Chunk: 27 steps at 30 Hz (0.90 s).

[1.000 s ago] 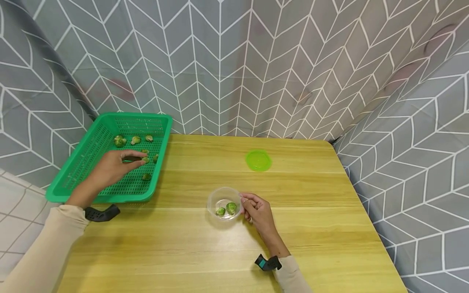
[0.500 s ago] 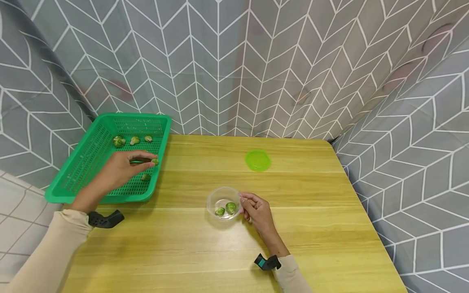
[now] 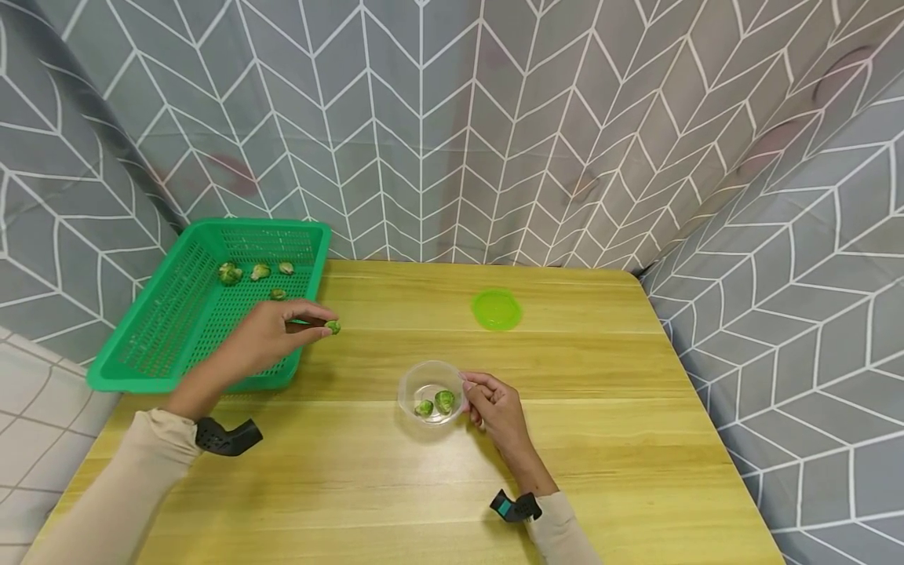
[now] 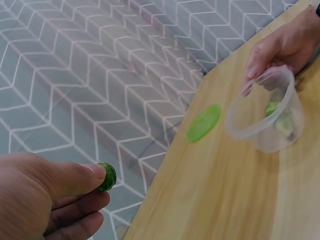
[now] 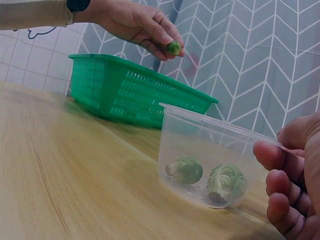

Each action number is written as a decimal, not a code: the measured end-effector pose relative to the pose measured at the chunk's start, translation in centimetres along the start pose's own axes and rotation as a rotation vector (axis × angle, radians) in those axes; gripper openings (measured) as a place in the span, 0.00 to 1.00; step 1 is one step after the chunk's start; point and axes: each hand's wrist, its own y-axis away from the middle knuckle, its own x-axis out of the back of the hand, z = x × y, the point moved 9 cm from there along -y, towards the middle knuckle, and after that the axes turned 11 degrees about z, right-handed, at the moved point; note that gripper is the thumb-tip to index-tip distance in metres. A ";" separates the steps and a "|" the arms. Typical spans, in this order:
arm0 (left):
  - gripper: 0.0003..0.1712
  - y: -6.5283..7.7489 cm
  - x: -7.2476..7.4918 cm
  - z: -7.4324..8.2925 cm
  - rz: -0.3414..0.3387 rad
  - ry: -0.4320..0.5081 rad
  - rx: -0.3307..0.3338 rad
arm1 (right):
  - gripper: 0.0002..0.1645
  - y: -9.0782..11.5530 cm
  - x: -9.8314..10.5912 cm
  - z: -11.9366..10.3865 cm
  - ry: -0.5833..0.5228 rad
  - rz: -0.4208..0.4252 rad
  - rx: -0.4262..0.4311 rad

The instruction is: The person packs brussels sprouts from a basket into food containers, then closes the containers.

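While the left hand [image 3: 267, 337] pinches a Brussels sprout [image 3: 333, 326], the right hand [image 3: 497, 410] holds a clear cup [image 5: 200, 137]

As the left hand is raised above the rim of a green basket [image 5: 112, 90], its thumb and fingertips meet narrowly on the small sprout, which sits at their very ends. In the head view that sprout appears just past the basket's right side, apart from both basket and cup. The right hand grips the cup's rim at its right edge, thumb on top and the other fingers curled beside the wall. The cup stands upright on the wooden tabletop [image 3: 600, 439], and two sprouts [image 3: 445, 402] lie side by side on its bottom.

Inside the perforated basket, at the tabletop's far left, three sprouts [image 3: 260, 271] form a row near the back wall; a fourth sprout [image 3: 278, 294] lies nearer the left hand. Beyond the cup and to its right, a flat green disc [image 3: 497, 309] lies near the tabletop's far edge. A dark band [image 3: 227, 436] circles the left wrist below a beige sleeve [image 3: 116, 510]. Behind everything hangs a grey curtain [image 3: 452, 118] with white zigzag lines, and white tiling [image 3: 31, 447] shows at the left.
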 end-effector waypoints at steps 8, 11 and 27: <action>0.12 0.2 -2.7 1.4 -0.064 0.063 -0.029 | 0.15 0.0 0.0 -0.1 -0.012 0.009 -0.003; 0.12 0.2 -3.7 1.9 -0.087 0.084 -0.036 | 0.16 0.0 0.0 -0.1 -0.018 0.009 -0.006; 0.11 0.7 -8.3 5.5 -0.186 0.167 -0.126 | 0.15 0.0 0.1 0.1 -0.006 0.008 -0.001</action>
